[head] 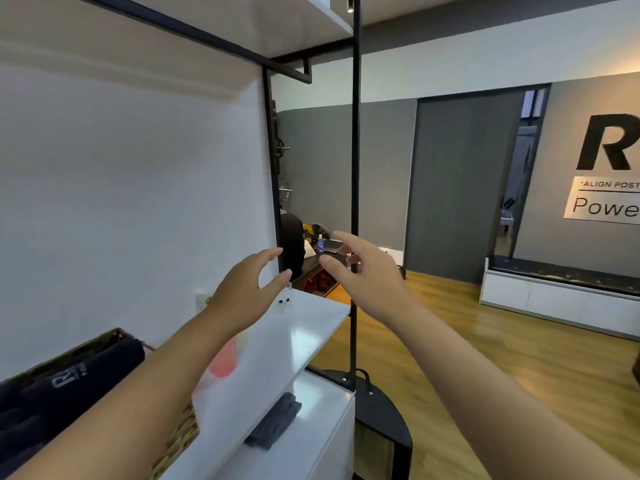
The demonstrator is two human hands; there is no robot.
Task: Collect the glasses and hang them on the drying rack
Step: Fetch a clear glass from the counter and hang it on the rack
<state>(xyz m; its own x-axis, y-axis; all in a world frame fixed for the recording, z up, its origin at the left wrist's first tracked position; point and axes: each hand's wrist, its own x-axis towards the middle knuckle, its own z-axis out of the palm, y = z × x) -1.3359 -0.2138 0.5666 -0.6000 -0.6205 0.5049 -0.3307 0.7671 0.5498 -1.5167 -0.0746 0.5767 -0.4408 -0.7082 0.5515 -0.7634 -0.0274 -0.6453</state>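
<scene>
Basket (173, 441): nearest, at the left end of the white shelf (298, 344), full of dark rolled towels (69, 382); the left forearm passes right over it, so a dropped elbow could snag the wicker.
Pink glass (223, 358): on the shelf, partly hidden under the left forearm; blurred, so its shape is unclear. My worry is that the arm sweeps it off while the eyes are on the farther glass.
Dark cloth (273, 424): folded on the lower ledge, out of the way.
Left hand (242, 289): open, fingers curled wide, holding nothing, just above and beside the clear glass.
Clear glass (284, 300): small, with a printed face, standing near the far end of the shelf; a hasty grab could tip it over the edge.
Right hand (363, 271): open and empty, fingers spread, close to the black post (355, 168); it may knock against it.
Drying rack: cannot tell where it is from here.
</scene>
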